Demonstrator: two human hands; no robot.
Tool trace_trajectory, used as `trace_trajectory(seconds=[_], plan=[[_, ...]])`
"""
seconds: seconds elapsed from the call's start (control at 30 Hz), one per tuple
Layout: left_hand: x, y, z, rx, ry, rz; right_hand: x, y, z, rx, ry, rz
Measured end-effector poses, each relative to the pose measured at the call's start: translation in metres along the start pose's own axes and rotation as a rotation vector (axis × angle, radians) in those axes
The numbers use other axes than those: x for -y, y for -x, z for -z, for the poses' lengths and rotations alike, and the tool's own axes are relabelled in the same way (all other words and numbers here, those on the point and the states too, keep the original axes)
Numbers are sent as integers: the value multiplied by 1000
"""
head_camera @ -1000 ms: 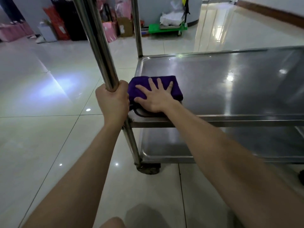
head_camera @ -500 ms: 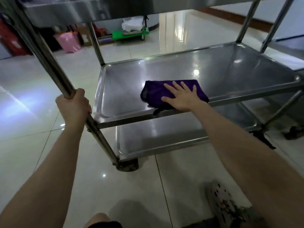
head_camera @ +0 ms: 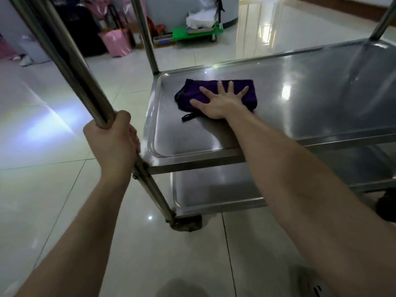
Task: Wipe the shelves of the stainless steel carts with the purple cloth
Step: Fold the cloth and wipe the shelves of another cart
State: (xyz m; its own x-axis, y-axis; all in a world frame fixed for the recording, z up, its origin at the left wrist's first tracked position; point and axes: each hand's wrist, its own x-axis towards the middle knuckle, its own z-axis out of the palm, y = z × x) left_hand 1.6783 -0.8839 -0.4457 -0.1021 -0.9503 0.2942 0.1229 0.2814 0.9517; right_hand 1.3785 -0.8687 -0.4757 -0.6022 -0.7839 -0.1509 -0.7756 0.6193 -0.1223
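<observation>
— What's at the left of the frame?
— A glossy, pale tiled floor (head_camera: 42,189) with a bright patch of reflected light. The left grip (head_camera: 113,142), a bare hand, is curled tight round the cart's near corner post (head_camera: 64,56). That post slants up into the upper left corner.

— And behind that?
— Along the top edge there are pink bags (head_camera: 116,41) and some dark things I can't make out. There is also a green trolley (head_camera: 192,34) with something white piled on it, all before a pale wall.

— What stands between the person and the shelf?
— That post and the shelf's raised front rim. The right forearm reaches over the rim.

— Where's the purple cloth?
— The purple cloth (head_camera: 188,93) lies folded on the middle shelf (head_camera: 300,93), near its far left corner, with a small dark loop trailing from its near edge. The right grip (head_camera: 218,103) lies flat on it, fingers straight and spread, pressing down rather than curled round it.

— And lower down, to the right?
— A lower shelf (head_camera: 214,189) sits directly beneath, with a caster (head_camera: 186,225) at the post's foot. Further right the steel shows streaks and glints of light. Another post (head_camera: 383,18) rises at the upper right corner.
</observation>
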Motion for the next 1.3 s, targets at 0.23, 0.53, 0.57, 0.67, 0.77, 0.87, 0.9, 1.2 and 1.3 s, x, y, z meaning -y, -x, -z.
trace_trajectory(seconds=[0.23,0.53,0.57,0.67,0.77,0.87,0.9,1.2,1.3], plan=[[-3,-1,-3,24,26,44,90,46,-29,12,18,271],[-5,-3,10,90,-87,27,7,143,-38,46,-99,314],[-4,-4,11,94,-113,32,-13,147,-35,46,-104,267],[-6,-10,10,88,-226,71,-81,163,-22,9,-123,40],[-8,1,12,-136,-353,39,-119,175,-15,-34,-110,-82],[1,57,7,-312,-496,-443,-120,175,-12,27,-72,-27],[5,78,-5,-206,-510,-613,-122,172,-7,32,-44,2],[24,83,-154,536,-1168,-407,-174,143,4,59,-2,541],[39,76,-157,501,-1279,-332,-199,119,10,123,5,693]])
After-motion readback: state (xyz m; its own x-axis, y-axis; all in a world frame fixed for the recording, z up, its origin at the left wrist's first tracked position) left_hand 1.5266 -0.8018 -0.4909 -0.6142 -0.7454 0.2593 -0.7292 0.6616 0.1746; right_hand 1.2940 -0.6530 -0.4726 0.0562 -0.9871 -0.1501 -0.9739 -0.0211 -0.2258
